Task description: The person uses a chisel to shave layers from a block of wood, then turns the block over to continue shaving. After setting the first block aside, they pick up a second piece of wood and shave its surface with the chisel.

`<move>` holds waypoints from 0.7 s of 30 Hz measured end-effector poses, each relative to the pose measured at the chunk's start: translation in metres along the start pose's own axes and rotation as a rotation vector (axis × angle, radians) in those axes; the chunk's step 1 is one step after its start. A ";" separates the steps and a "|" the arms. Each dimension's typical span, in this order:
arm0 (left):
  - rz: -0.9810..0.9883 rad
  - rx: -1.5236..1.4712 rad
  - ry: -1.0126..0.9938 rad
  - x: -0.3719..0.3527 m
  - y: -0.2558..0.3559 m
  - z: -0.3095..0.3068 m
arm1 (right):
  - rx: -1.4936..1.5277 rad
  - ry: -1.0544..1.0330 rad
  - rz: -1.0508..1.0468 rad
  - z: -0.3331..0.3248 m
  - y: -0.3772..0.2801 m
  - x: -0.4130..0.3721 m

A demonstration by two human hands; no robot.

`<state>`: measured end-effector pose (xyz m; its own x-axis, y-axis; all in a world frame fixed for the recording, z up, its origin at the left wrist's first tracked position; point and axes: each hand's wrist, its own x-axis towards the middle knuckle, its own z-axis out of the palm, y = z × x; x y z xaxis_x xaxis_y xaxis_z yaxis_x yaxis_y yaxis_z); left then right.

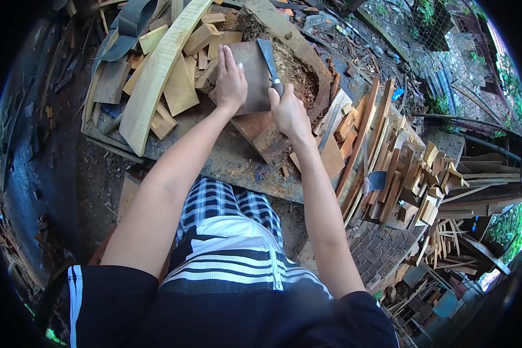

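My right hand (289, 113) is wrapped round the dark handle of a knife (268, 60) with a flat grey blade that points away from me. The blade lies along the right edge of a brown wooden board (255, 78). On the board's left side rests my left hand (232, 82), fingers stretched out and pointing forward. Beneath the board's near edge is a reddish-brown wood block (260, 133). Behind and to the right of the blade, pale wood chips (298, 64) lie in a rough hollow of the work surface.
A long curved pale plank (165, 81) leans across several wood offcuts (182, 87) on the left. Wooden strips and blocks (383, 156) are piled to the right. The worn work surface (214, 156) reaches close to my lap. Scrap litters the ground beyond.
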<state>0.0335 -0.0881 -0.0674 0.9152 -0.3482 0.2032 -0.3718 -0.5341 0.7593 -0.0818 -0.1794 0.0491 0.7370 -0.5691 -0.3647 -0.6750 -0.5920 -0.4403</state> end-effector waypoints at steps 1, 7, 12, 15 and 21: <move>0.010 0.011 0.020 0.000 0.001 -0.001 | -0.005 0.005 -0.002 0.000 0.000 -0.003; -0.068 -0.051 -0.050 0.000 0.008 -0.007 | 0.018 -0.062 0.091 0.003 0.001 -0.035; -0.038 -0.064 -0.018 0.001 0.004 -0.004 | 0.041 -0.021 0.075 0.005 0.000 0.020; -0.010 -0.102 0.019 0.002 -0.006 0.005 | 0.057 -0.003 0.073 0.005 0.001 0.000; -0.138 -0.264 0.061 0.001 -0.006 0.007 | -0.089 0.032 0.019 0.034 0.034 -0.105</move>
<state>0.0351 -0.0902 -0.0758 0.9649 -0.2350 0.1172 -0.1968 -0.3514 0.9153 -0.1805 -0.1203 0.0444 0.7237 -0.5974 -0.3455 -0.6901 -0.6287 -0.3585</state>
